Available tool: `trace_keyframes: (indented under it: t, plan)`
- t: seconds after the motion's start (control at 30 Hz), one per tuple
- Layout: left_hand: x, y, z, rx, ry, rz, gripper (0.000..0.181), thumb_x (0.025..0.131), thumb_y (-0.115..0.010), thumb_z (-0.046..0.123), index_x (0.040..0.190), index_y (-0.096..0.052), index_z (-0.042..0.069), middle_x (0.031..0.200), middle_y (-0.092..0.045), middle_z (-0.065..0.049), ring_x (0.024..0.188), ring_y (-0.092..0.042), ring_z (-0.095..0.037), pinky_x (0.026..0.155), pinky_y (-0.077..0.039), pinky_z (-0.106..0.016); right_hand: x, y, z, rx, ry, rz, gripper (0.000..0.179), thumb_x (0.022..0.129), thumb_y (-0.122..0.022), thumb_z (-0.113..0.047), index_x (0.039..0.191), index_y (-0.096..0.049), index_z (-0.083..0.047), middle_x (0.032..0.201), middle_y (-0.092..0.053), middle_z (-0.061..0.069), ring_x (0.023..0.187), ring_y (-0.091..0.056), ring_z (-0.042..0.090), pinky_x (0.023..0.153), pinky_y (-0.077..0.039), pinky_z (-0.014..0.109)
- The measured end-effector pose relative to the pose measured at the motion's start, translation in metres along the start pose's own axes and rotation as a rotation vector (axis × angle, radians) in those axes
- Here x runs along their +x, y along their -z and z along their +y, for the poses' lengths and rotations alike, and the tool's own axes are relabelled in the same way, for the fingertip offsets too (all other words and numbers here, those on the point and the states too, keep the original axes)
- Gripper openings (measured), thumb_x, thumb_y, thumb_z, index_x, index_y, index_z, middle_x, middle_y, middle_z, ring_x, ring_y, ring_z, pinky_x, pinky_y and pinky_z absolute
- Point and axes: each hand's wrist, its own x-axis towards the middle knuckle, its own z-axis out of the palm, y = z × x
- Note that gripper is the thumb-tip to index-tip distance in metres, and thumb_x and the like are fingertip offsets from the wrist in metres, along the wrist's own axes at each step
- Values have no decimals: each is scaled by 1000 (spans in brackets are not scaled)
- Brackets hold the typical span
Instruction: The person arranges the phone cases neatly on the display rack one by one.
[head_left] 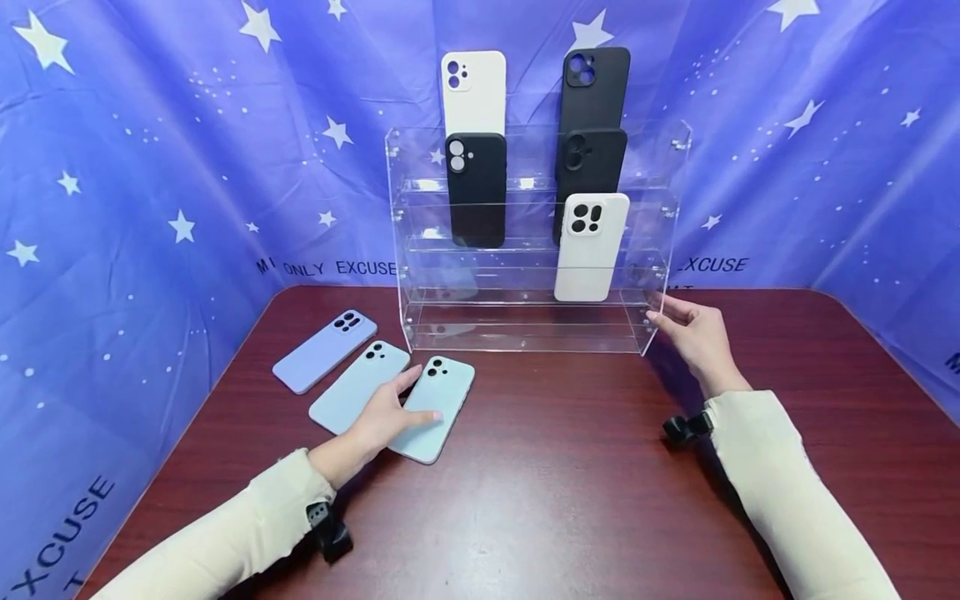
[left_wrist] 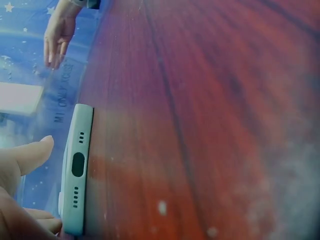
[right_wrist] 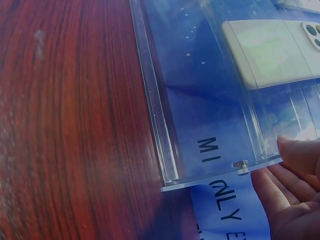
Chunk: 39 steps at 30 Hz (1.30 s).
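My left hand (head_left: 382, 417) lies over a light green phone case (head_left: 442, 387) on the table, the thumb extended above its back and the fingers along its left side. In the left wrist view, the bottom edge of this phone case (left_wrist: 77, 165) shows a port slot and speaker holes. A clear acrylic display rack (head_left: 525, 340) stands at the back of the table. My right hand (head_left: 701, 337) pinches the rack's right side panel, with the thumb (right_wrist: 300, 152) inside and the fingers outside. A white phone case (head_left: 588, 271) leans on a low tier near that hand.
Left of my left hand lie a second light green phone case (head_left: 345, 396) and a lavender phone case (head_left: 318, 354). Higher on the rack stand a white case (head_left: 480, 96) and several black ones, including a black case (head_left: 480, 196) at left. A starry blue curtain (head_left: 187, 125) hangs behind.
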Motion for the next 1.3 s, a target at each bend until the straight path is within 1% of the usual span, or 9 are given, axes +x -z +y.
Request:
trace_keyframes:
  t: [0.07, 0.17, 0.27, 0.57, 0.8, 0.9, 1.0, 1.2, 1.3]
  plan:
    - [2, -3, -1, 65, -6, 7, 85, 75, -79, 7, 144, -31, -4, 148, -34, -19, 116, -47, -29, 85, -51, -30, 0, 0, 1, -10, -2, 5, 41, 89, -66, -13, 124, -57, 5, 107, -59, 13, 82, -51, -19, 72, -45, 0]
    - [3, -6, 0, 221, -32, 37, 90, 71, -82, 13, 143, -32, -5, 144, -38, -24, 122, -43, -33, 99, -44, -40, -1, 0, 0, -7, -2, 5, 40, 89, -66, -14, 123, -58, 5, 98, -65, -12, 83, -51, -19, 72, -44, -1]
    - [3, -9, 2, 365, -64, 57, 94, 68, -85, 18, 142, -33, -7, 138, -41, -30, 125, -39, -39, 104, -39, -48, -1, 1, 0, 18, -7, 3, 40, 88, -66, -13, 122, -57, 7, 81, -59, -33, 82, -51, -19, 72, -43, -1]
    - [-1, -14, 10, 529, -123, 78, 95, 68, -85, 21, 140, -32, -12, 136, -44, -30, 126, -36, -40, 108, -36, -48, 2, -2, -1, -22, -19, 21, 37, 88, -66, -14, 120, -60, 5, 72, -54, -39, 83, -49, -16, 70, -42, -1]
    - [-2, -15, 13, 495, -95, 45, 94, 70, -83, 19, 141, -30, -12, 139, -40, -30, 129, -32, -40, 110, -32, -50, -1, -1, 0, -64, -37, 25, 37, 89, -66, -17, 120, -61, 3, 78, -59, -33, 84, -49, -15, 71, -41, -1]
    - [-3, -16, 10, 479, -116, 50, 99, 70, -83, 30, 142, -29, -10, 139, -40, -30, 129, -32, -39, 109, -34, -50, -1, -1, 0, -62, -37, 28, 37, 89, -66, -17, 120, -61, 3, 80, -62, -29, 83, -50, -15, 72, -41, -1]
    - [-4, -16, 9, 470, -112, 42, 104, 68, -84, 37, 144, -28, -8, 143, -37, -28, 131, -29, -39, 109, -33, -51, 0, -1, -1, -63, -36, 26, 37, 89, -66, -15, 120, -61, 4, 88, -64, -21, 83, -50, -16, 73, -41, -2]
    - [-1, -19, 10, 531, -74, 31, 105, 66, -85, 34, 144, -28, -8, 146, -35, -25, 135, -27, -38, 110, -31, -53, -1, 0, -2, -114, -27, 29, 36, 89, -66, -16, 119, -62, 3, 103, -62, 11, 85, -49, -15, 72, -39, -1]
    - [-1, -20, 12, 567, -81, 33, 104, 66, -85, 33, 143, -29, -9, 144, -38, -25, 133, -30, -37, 109, -31, -53, -1, -1, -3, -134, -18, 34, 35, 89, -66, -16, 118, -63, 3, 105, -61, 14, 87, -47, -13, 72, -38, -1]
